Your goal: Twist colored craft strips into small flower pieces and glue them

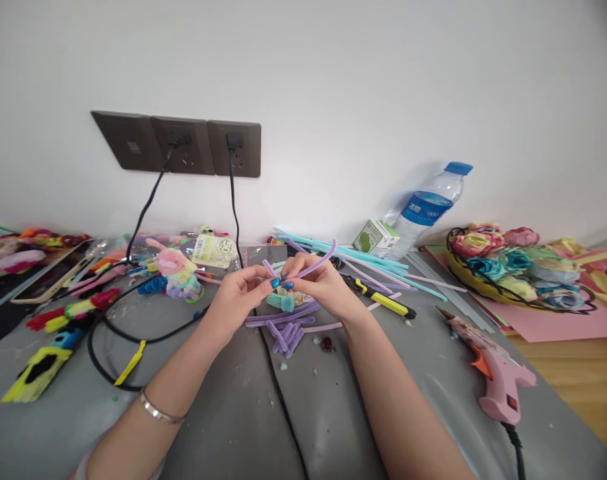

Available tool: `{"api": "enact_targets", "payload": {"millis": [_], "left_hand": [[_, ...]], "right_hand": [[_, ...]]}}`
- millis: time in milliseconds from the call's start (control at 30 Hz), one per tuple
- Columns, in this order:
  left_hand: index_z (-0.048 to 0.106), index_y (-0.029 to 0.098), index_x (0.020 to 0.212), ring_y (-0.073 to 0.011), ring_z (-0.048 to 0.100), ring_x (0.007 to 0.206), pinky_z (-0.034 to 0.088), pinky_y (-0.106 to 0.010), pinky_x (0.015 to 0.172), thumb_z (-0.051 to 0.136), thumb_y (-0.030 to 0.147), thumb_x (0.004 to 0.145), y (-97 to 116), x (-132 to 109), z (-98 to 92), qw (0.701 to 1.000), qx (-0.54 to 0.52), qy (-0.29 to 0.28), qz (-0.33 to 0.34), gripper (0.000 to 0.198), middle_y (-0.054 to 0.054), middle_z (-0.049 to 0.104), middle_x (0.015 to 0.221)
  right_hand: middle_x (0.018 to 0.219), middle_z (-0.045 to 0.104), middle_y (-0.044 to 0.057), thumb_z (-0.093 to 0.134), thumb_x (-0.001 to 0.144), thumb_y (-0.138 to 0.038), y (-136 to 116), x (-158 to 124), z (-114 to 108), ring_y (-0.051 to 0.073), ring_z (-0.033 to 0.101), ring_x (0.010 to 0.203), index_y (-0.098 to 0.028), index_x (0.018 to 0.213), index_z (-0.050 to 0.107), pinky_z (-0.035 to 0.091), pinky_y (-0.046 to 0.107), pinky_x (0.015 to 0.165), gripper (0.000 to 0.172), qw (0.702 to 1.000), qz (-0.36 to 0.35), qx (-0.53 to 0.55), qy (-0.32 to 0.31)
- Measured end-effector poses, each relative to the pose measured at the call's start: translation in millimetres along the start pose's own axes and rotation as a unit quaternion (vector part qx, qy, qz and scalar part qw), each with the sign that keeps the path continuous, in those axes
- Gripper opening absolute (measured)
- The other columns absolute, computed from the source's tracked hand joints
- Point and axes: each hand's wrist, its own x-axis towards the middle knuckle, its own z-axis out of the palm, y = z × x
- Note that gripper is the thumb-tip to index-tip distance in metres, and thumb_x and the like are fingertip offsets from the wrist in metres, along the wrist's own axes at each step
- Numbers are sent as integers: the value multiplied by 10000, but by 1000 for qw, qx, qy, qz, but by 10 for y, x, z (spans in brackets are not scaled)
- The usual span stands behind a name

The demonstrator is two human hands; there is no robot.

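Observation:
Between my two hands is a purple pipe cleaner, pinched near one end, its longer part rising to the right. My left hand grips it with thumb and forefinger. Pressed close beside it, my right hand pinches the same piece. Below my fingers lie several folded purple pipe cleaner pieces on the grey mat. A small pale-blue fuzzy piece sits just under my hands, partly hidden. Behind them, light-blue pipe cleaners spread in a loose bundle.
A pink glue gun lies at the right. A yellow-and-black utility knife rests beside my right wrist. Black cables cross the mat. A water bottle leans on the wall near a basket of paper flowers. Fuzzy crafts crowd the left.

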Motion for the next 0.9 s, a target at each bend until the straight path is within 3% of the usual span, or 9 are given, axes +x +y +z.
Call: {"api": "enact_targets", "payload": {"millis": [167, 333, 533, 767, 900], "left_hand": [[707, 160, 801, -107, 440, 624, 354, -217, 546, 758, 413, 721, 23, 2, 7, 1000, 8, -12, 17, 270, 3, 566, 699], [745, 180, 890, -113, 449, 635, 355, -218, 554, 709, 424, 794, 10, 4, -22, 999, 4, -30, 24, 265, -14, 605, 731], [734, 167, 869, -171, 563, 828, 440, -279, 793, 694, 366, 815, 66, -19, -4, 992, 7, -113, 55, 210, -45, 659, 861], [685, 153, 803, -125, 424, 641, 332, -240, 588, 630, 315, 834, 58, -49, -33, 970, 142, -194, 31, 173, 8, 519, 705], [681, 149, 808, -124, 419, 638, 335, -244, 587, 622, 298, 827, 64, -49, -38, 963, 165, -211, 24, 161, 6, 527, 711]], "right_hand": [[781, 650, 8, 820, 739, -311, 34, 1, -17, 147, 595, 721, -191, 729, 649, 464, 290, 652, 209, 1000, -3, 13, -2], [742, 636, -5, 817, 740, -339, 38, 7, -37, 128, 568, 644, -204, 797, 686, 467, 276, 615, 197, 999, 8, 44, -1], [786, 626, -4, 765, 802, -348, 36, -7, -44, 115, 552, 664, -208, 823, 675, 460, 251, 626, 168, 999, -5, 45, -5], [866, 645, 12, 738, 832, -279, 7, -43, -53, 123, 588, 752, -194, 875, 663, 464, 238, 657, 121, 997, 21, 38, -56], [836, 657, 15, 725, 843, -266, 22, -57, -77, 116, 585, 706, -184, 887, 662, 440, 223, 595, 113, 994, 60, 37, -82]]}}
